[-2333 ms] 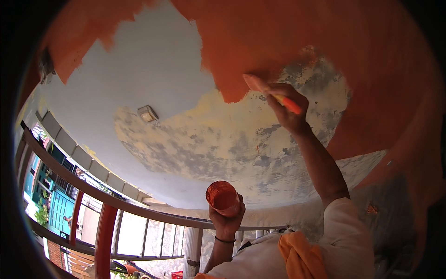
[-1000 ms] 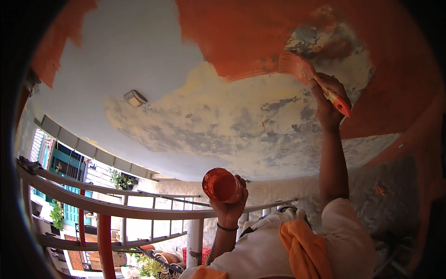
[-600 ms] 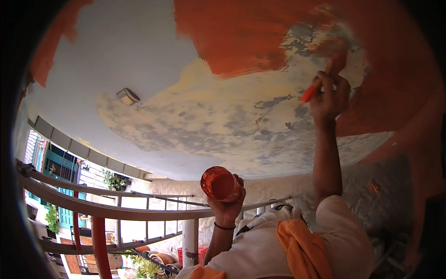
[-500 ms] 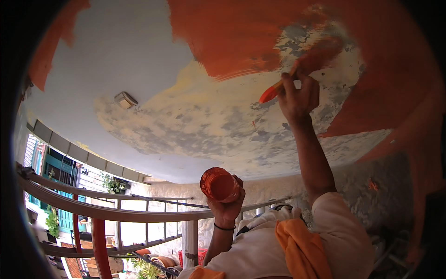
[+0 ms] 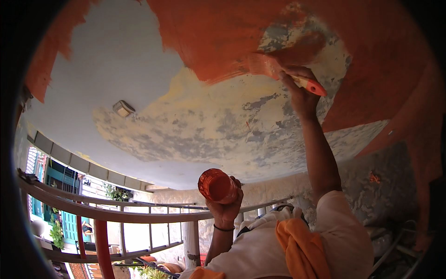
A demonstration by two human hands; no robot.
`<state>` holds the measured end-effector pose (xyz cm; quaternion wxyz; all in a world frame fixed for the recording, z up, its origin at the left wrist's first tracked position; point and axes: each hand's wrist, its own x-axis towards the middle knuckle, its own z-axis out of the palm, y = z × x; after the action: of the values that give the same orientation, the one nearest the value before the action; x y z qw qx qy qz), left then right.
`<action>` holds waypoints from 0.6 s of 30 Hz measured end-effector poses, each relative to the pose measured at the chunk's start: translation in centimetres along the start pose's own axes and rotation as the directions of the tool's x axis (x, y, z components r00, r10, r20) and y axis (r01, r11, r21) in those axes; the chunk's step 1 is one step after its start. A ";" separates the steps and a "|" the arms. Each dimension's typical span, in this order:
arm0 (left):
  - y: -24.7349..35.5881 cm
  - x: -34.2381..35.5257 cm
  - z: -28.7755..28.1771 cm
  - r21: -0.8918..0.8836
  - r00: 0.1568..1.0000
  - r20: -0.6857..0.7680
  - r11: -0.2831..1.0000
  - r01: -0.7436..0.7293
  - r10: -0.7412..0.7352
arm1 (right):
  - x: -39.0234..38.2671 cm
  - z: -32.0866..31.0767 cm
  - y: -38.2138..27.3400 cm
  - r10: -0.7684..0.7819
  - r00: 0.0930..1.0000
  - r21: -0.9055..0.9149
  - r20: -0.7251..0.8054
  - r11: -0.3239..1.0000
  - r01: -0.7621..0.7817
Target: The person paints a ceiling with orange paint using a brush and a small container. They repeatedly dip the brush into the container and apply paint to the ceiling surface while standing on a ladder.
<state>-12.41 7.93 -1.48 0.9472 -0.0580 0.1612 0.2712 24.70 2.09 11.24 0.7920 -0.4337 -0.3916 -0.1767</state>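
My right hand (image 5: 303,93) is raised overhead, wrapped round the handle of a paintbrush (image 5: 297,80). The bristle end points left and lies on the orange paint of the ceiling (image 5: 223,111), at the edge of a patchy cream and grey area. The handle's red tip points down to the right. Lower down, my left hand (image 5: 226,207) grips a cup of orange paint (image 5: 217,187), its open mouth showing and its outside smeared orange. A dark band circles my left wrist.
A metal ladder (image 5: 139,215) runs across the lower left, with a red post (image 5: 103,246) by it. A small light fixture (image 5: 123,108) juts from the ceiling. An orange cloth (image 5: 299,246) lies over my shirt. Potted plants and a teal door stand far below left.
The paintbrush has swung round and moved left; its bristles now point left and its handle tip right. My left hand and the cup stay nearly in place.
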 end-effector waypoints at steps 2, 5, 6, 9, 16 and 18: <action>0.3 -0.1 -0.4 0.007 1.000 0.001 1.000 -0.008 0.008 | 1.0 -2.6 0.2 0.030 0.998 -0.034 -0.051 0.999 -0.032; 0.2 -0.3 -0.4 0.017 1.000 -0.004 1.000 -0.021 0.021 | 1.9 -5.9 -0.2 -0.028 0.988 -0.156 -0.153 0.988 0.004; 0.1 -0.2 -0.3 0.014 1.000 0.002 1.000 -0.012 0.012 | 2.3 -7.5 -0.3 -0.048 0.983 -0.205 -0.178 0.979 0.010; 0.1 -0.4 -0.1 0.009 1.000 0.023 1.000 -0.007 0.007 | 3.2 -10.4 -1.8 -0.061 0.960 -0.393 -0.274 0.918 -0.054; 0.2 -0.5 -0.7 -0.022 0.995 0.102 1.000 -0.003 0.005 | 2.4 -7.5 -0.6 -0.567 0.824 -0.771 0.014 0.518 0.370; 0.3 0.0 -0.8 -0.002 0.996 0.088 1.000 -0.018 0.018 | 0.8 -2.2 0.7 -0.549 0.826 -0.810 0.126 0.424 0.405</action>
<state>-12.83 8.05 -2.25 0.9508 -0.0452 0.1198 0.2820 26.73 0.71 10.77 0.4485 -0.5998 -0.3091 -0.5861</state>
